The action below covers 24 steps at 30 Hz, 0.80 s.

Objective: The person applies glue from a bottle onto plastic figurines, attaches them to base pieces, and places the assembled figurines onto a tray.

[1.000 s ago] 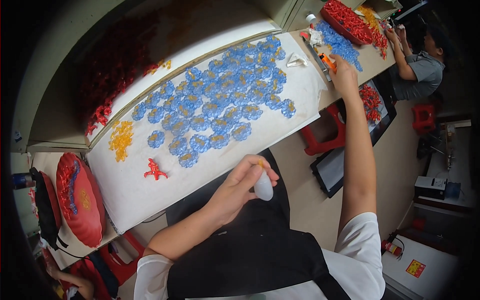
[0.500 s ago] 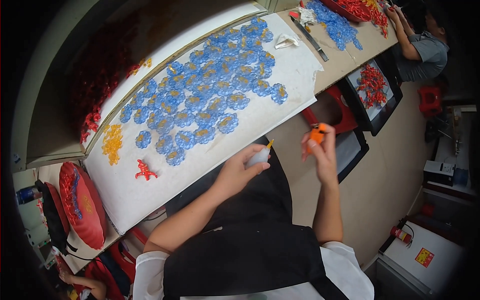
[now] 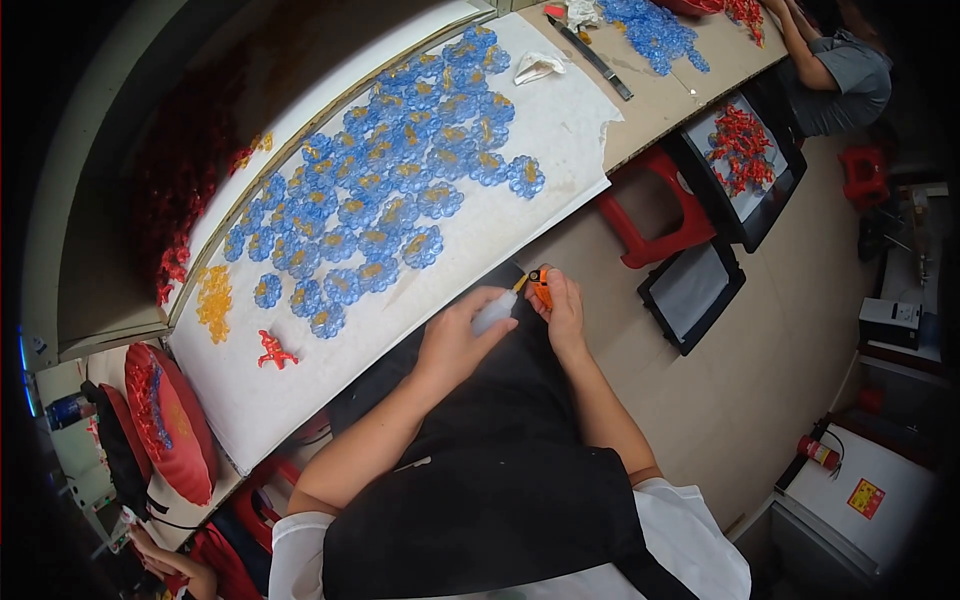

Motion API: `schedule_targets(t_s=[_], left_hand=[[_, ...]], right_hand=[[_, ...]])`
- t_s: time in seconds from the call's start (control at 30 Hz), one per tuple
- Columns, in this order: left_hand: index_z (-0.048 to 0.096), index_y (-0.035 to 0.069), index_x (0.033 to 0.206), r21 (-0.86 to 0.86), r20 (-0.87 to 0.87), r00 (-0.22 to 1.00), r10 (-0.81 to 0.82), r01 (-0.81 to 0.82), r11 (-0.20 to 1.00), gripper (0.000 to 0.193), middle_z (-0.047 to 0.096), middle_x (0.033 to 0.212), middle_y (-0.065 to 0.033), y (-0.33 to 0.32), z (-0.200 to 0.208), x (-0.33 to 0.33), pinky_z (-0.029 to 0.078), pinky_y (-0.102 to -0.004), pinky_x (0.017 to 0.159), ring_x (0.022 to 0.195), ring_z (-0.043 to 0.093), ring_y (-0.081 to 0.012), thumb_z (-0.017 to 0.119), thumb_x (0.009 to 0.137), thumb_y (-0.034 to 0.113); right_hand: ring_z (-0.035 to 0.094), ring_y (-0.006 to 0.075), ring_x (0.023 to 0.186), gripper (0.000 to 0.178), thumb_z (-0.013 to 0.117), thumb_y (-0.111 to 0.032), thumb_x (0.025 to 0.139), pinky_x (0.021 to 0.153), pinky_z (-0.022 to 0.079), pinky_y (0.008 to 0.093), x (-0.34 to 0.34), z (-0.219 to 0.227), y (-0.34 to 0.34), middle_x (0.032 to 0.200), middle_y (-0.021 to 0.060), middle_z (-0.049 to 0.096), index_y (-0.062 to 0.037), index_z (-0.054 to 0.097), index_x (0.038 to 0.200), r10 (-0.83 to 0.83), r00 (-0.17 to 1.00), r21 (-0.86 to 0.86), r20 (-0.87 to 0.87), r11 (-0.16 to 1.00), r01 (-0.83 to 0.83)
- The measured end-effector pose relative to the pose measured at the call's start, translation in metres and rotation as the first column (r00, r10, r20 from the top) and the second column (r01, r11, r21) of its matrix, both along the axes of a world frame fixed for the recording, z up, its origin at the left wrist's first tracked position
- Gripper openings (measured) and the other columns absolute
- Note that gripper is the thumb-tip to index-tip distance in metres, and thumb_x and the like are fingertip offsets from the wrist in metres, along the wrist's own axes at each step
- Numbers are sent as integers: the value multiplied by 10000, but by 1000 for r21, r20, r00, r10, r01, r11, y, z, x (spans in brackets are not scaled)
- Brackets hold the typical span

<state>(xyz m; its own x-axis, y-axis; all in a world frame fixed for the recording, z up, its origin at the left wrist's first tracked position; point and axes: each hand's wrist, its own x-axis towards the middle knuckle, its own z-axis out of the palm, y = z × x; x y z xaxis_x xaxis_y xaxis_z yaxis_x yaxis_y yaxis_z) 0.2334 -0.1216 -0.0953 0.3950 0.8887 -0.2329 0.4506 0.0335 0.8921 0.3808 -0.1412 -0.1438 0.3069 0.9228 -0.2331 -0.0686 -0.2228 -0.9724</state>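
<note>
My left hand is closed round a small translucent squeeze bottle with a thin yellow nozzle tip. My right hand grips an orange lighter, its top end right beside the nozzle tip. I cannot make out a flame. Both hands are over my black apron, just off the table's edge. On the white-covered table lie many clear blue flower-shaped pieces with amber middles. A red figure-shaped piece and a heap of small amber pieces lie to the left.
A red basin stands at the left end. A crumpled tissue and a flat black tool lie at the back. Right of the table are a red stool, black trays and a co-worker.
My right hand has moved left and down, bringing the lighter up to the bottle's nozzle. My left hand has shifted slightly left with the bottle. The whole view has turned a little.
</note>
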Motion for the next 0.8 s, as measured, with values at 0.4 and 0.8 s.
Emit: schedule_targets(t_s=[0.4,0.8], left_hand=[[558,52,954,-22,11,1000,-8,8,1000,291,575,739,-36,0,-1,0,419,-226,621,663,520,-97,664,696,134],[559,56,954,2,-18,1000,-18,18,1000,296,579,748,-36,0,-2,0,422,-230,618,660,527,-103,666,691,137]], right_hand=[[375,127,449,464,267,-329,862,448,297,277,-2,-7,1,476,50,402,0,454,595,-37,995,42,92,999,34],[381,133,452,447,262,-317,863,453,305,281,-5,-7,2,481,57,403,-1,444,605,-26,994,35,110,999,23]])
